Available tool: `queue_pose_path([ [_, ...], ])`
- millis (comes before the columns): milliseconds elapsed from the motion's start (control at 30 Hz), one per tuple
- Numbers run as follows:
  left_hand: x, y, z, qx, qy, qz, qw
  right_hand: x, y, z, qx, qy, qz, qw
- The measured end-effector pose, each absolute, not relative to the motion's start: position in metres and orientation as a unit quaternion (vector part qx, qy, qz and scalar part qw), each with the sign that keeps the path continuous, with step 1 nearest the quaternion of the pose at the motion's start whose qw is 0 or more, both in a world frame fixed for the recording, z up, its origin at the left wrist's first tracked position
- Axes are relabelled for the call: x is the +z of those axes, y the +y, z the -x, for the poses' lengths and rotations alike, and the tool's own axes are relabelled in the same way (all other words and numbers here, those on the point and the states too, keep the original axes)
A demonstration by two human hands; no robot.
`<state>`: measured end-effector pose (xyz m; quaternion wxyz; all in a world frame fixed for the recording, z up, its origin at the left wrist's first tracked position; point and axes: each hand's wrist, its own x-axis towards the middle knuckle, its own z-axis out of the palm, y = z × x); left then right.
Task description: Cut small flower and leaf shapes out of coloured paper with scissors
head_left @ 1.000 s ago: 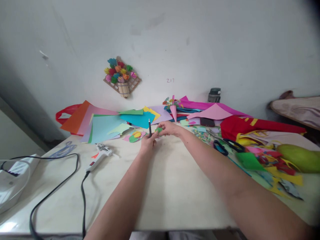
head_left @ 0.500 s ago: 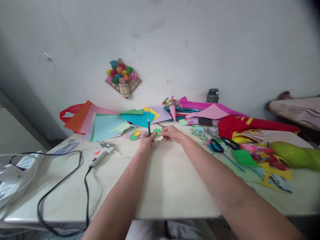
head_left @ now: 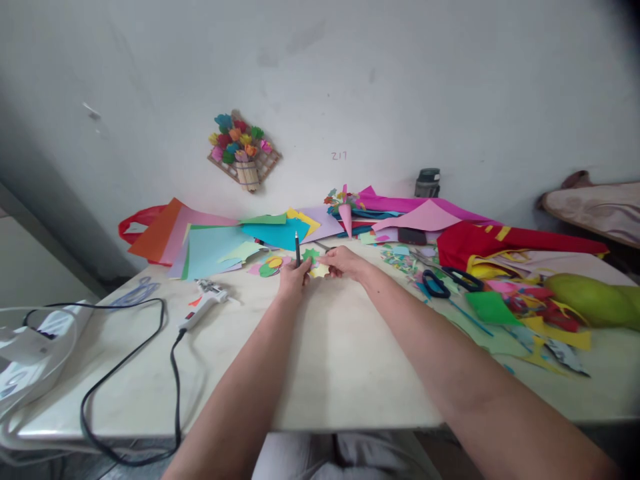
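Observation:
My left hand (head_left: 294,279) is closed around a black pen (head_left: 298,252) that stands up between its fingers, silver tip upward. Its thumb touches a green star-shaped paper cutout (head_left: 311,255). My right hand (head_left: 346,263) is closed, its fingertips pinching at a pale yellow jagged-edged paper cutout (head_left: 321,271), which lies just below and overlaps the green one. Left of my hands rests a small heap of round paper cutouts (head_left: 270,267) in green, yellow and pink.
A glue gun (head_left: 203,310) with its cord lies left, near a white power strip (head_left: 43,343). Coloured paper sheets (head_left: 215,250) line the back. On the right are scissors (head_left: 435,285), paper scraps (head_left: 400,261), red cloth (head_left: 475,250) and a green fruit (head_left: 575,299).
My right hand has drawn slightly right and lower, away from my left. The yellow cutout now shows beside the green star, which appears more fully. The pen stays in my left hand.

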<state>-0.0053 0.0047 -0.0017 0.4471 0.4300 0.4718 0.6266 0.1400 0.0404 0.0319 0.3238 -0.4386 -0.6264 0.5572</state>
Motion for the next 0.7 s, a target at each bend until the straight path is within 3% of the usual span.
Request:
queue_pose_path([
  [700,-0.0017,0.0105,0.0032,0.654,0.486,-0.378,0.438,0.0278,0.0407,-0.1427,0.559,-0.636,0.442,0.295],
])
